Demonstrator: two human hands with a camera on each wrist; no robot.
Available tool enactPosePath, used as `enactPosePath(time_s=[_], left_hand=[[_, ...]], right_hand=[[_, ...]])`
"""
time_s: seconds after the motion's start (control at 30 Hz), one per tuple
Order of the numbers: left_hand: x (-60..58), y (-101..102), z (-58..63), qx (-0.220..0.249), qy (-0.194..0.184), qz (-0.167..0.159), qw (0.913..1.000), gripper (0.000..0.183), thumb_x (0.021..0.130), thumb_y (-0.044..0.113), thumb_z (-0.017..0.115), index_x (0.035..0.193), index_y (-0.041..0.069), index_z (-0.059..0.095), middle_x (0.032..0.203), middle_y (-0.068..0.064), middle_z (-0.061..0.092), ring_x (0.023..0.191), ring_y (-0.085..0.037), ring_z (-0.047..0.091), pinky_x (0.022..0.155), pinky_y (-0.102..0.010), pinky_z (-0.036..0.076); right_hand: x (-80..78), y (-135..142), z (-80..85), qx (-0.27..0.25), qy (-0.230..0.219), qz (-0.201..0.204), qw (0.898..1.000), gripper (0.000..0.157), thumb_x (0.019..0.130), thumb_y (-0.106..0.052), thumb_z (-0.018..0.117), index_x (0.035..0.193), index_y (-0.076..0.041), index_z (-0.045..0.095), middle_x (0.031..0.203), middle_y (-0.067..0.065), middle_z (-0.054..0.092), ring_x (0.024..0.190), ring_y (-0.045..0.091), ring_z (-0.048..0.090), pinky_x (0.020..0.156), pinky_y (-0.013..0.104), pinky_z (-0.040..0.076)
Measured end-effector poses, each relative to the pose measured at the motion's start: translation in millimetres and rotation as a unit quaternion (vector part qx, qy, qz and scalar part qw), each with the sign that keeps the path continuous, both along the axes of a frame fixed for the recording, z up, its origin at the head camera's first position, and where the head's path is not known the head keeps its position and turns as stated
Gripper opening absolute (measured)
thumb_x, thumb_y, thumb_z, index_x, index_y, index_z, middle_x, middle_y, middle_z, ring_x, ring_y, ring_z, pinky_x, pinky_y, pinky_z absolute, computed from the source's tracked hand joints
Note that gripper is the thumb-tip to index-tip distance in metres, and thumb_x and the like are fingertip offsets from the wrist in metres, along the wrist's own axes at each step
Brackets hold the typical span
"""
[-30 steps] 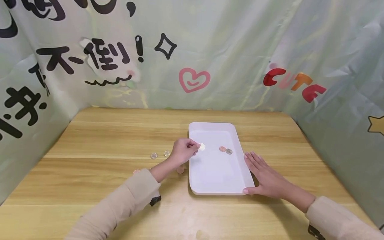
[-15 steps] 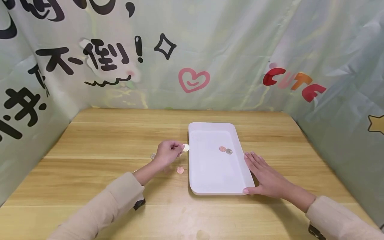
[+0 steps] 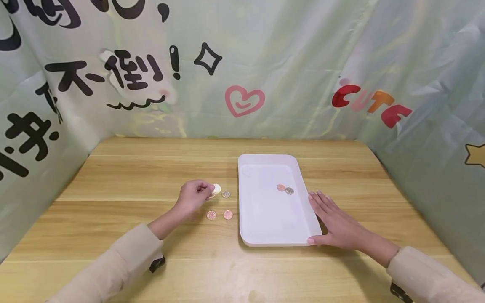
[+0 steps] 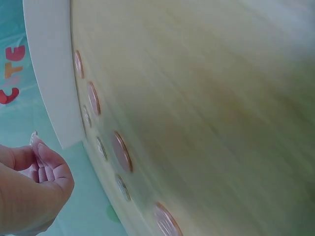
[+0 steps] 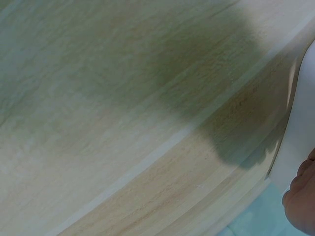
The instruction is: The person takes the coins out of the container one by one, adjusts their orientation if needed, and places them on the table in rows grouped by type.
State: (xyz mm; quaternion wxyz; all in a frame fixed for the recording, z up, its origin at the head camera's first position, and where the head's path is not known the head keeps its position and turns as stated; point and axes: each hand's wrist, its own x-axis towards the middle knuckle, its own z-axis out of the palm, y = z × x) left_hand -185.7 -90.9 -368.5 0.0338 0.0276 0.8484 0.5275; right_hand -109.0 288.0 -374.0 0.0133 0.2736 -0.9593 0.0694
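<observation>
Viewed a printed curtain [image 3: 299,50] behind a wood-grain tabletop [image 3: 151,164]. Noted a strip of tabletop between back edge and white tray [image 3: 265,219]. Pinched a pale coin [image 3: 217,188] between fingers of the left hand [image 3: 192,196], outside the tray's left edge, near loose coins [image 3: 228,214]. Set the right hand [image 3: 338,226] against the right edge with fingers straight, close together. Located a copper coin [image 3: 281,187] and a grey coin [image 3: 289,191] side by side inside.

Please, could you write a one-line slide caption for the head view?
Left hand pinching a coin above the table, right hand against the tray, which holds two coins.
</observation>
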Motion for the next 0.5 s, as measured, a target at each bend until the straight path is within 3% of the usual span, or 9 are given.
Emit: enactPosePath(time_s=[0.33, 0.5], left_hand=[[0.6, -30.2, -3.1, -0.021, -0.012, 0.011, 0.9996, 0.018, 0.092, 0.012, 0.056, 0.092, -0.004, 0.064, 0.079, -0.015, 0.064, 0.07, -0.019, 0.059, 0.058, -0.018, 0.046], [2.3, -45.7, -3.2, -0.055, 0.0, 0.014, 0.9984, 0.018, 0.091, 0.012, 0.057, 0.091, -0.005, 0.065, 0.075, -0.013, 0.065, 0.065, -0.015, 0.056, 0.052, -0.017, 0.04]], right_hand=[[0.0, -0.4, 0.5, -0.001, -0.007, -0.006, 1.0, 0.105, 0.076, -0.061, 0.062, 0.142, 0.009, 0.022, 0.147, 0.03, 0.024, 0.141, 0.038, 0.015, 0.104, 0.007, -0.017], [-0.4, -0.6, 0.8, 0.0, -0.008, -0.007, 1.0, 0.105, 0.075, -0.061, 0.062, 0.142, 0.009, 0.022, 0.147, 0.03, 0.024, 0.141, 0.038, 0.015, 0.103, 0.007, -0.017]])
